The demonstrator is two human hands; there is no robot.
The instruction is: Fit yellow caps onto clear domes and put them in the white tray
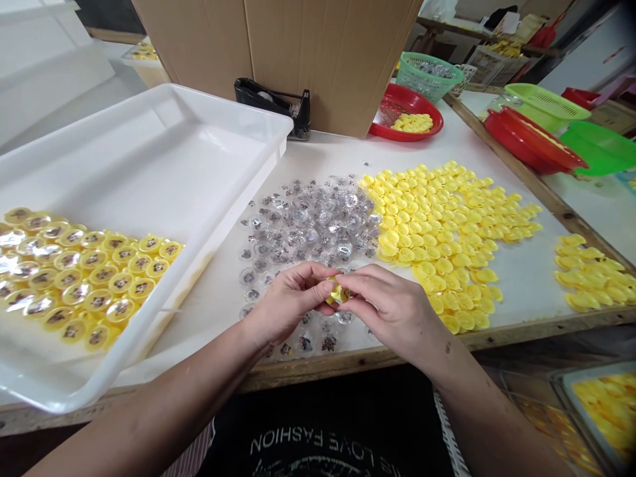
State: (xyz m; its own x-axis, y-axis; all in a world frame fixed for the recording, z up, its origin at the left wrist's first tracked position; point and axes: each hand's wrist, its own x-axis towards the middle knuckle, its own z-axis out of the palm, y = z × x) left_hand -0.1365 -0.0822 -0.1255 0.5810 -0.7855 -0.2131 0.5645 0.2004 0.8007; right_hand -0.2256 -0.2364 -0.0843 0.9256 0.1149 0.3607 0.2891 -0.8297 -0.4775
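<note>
Both hands meet above the front part of the table, pinching one small yellow piece [337, 293] between their fingertips. My left hand [298, 295] holds its left side, and my right hand [390, 301] grips its right side. Under and behind them lie many clear round pieces [311, 232] with small printed pictures. To the right spreads a large group of yellow cup-like pieces [422, 225]. The white tray [248, 126] on the left holds rows of yellow pieces with printed round faces [94, 275]. Fingers partly cover the held piece.
A black tape dispenser [275, 106] stands before a cardboard box [298, 59]. Behind the yellow pieces are a red bowl [422, 132] and a green basket [430, 76]. A wooden edge [527, 331] borders the table; more yellow pieces [591, 271] lie far right.
</note>
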